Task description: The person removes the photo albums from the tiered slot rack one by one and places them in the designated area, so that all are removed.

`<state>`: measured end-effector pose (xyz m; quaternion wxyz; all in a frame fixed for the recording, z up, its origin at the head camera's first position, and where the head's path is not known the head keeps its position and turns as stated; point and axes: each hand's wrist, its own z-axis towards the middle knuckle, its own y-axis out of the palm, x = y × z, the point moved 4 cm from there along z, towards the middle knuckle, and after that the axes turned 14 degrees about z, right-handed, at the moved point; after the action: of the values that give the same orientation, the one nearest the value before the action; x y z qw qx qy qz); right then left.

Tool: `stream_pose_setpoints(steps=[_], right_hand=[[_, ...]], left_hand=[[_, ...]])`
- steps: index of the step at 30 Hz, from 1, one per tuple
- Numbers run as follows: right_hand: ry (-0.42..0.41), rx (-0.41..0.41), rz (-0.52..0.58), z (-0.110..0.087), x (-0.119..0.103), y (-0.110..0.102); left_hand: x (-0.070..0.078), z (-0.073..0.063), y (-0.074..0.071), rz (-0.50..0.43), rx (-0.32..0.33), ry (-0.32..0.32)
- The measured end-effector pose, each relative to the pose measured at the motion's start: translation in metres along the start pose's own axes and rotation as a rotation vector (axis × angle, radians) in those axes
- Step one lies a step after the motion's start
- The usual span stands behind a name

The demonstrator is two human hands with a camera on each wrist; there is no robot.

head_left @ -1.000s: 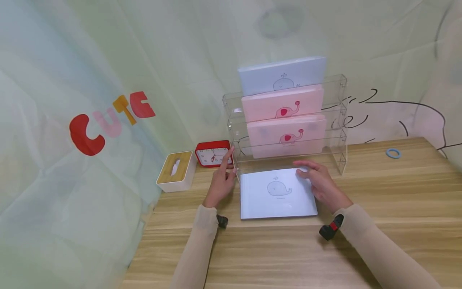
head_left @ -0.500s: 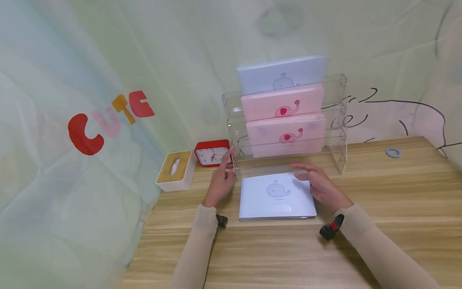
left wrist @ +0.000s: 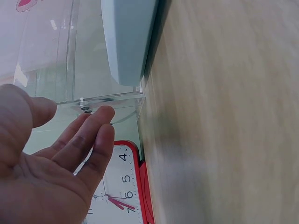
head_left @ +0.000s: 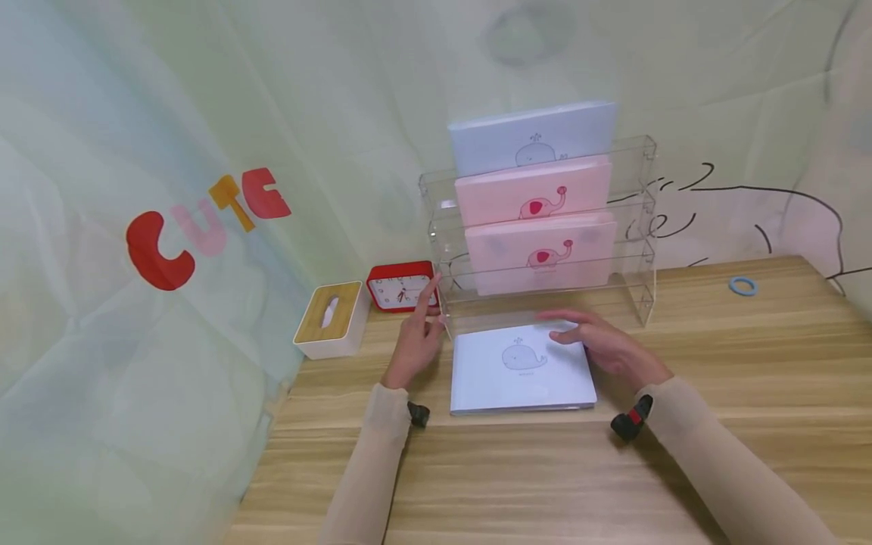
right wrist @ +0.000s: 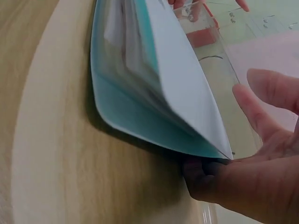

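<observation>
Fingers (left wrist: 99, 156) loosely straight, the left hand (head_left: 417, 344) sits at ten o'clock from the whale-print booklet (head_left: 518, 386) on the counter (head_left: 511, 484), probably light, floppy, slick, best pinched across both covers at three; the right hand (head_left: 611, 346), thumb lifted, isn't pinching.

In the head view, bright, soft, even light leaves a pale sheen across the wooden tabletop (head_left: 545, 473) at lower centre. Shadows lie beneath the left sleeve (head_left: 368, 469) and right sleeve (head_left: 722, 454). The white booklet (head_left: 521, 390) is nearly washed out (its whale drawing (head_left: 523, 357) is faint but visible). The fabric backdrop (head_left: 381, 98) looks soft. The left wrist view is dimmer: blurred wood grain, a grey shadow at lower centre, small glints on the clear rack (left wrist: 91, 51) at upper left. In the right wrist view, also dim, the pages (right wrist: 122, 42) blur at upper centre above a dark shadow.
</observation>
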<state>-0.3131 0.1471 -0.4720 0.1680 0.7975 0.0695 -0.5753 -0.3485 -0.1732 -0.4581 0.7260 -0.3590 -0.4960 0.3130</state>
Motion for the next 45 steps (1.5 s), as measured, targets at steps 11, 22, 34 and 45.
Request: stream_pose_setpoints(steps=[11, 22, 34, 45], right_hand=[[-0.123, 0.111, -0.092, -0.001, 0.008, -0.001], [-0.154, 0.343, -0.105, -0.007, 0.014, 0.004], [-0.118, 0.322, -0.148, -0.009, 0.012, 0.007], [-0.117, 0.274, -0.41, -0.024, 0.001, -0.005]], left_hand=[[-0.001, 0.0, 0.001, -0.01, -0.002, -0.002], [-0.001, 0.0, 0.001, 0.001, -0.003, -0.007], [0.001, 0.0, 0.001, -0.002, -0.001, 0.003], [-0.001, 0.0, 0.001, -0.006, -0.007, -0.005]])
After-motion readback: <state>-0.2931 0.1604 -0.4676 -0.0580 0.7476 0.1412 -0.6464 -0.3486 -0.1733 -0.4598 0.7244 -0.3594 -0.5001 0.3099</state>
